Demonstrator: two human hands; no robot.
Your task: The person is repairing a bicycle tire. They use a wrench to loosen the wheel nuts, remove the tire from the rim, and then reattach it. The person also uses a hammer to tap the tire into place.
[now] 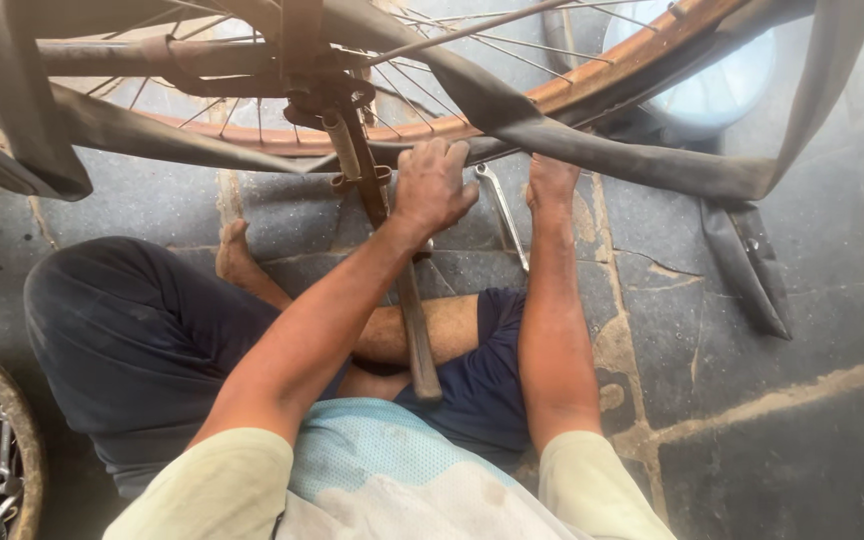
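With the left hand [432, 188] closed over the black tyre [552, 140] at the rusty rim [612, 75] and the right hand [552, 180] pressed beside it, grip unclear, work the rubber along in short stages; spare the spokes [452, 40].

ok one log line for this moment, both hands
left hand on black rubber tube under rusty wheel rim | right hand on same tube | spanner lying on stone floor
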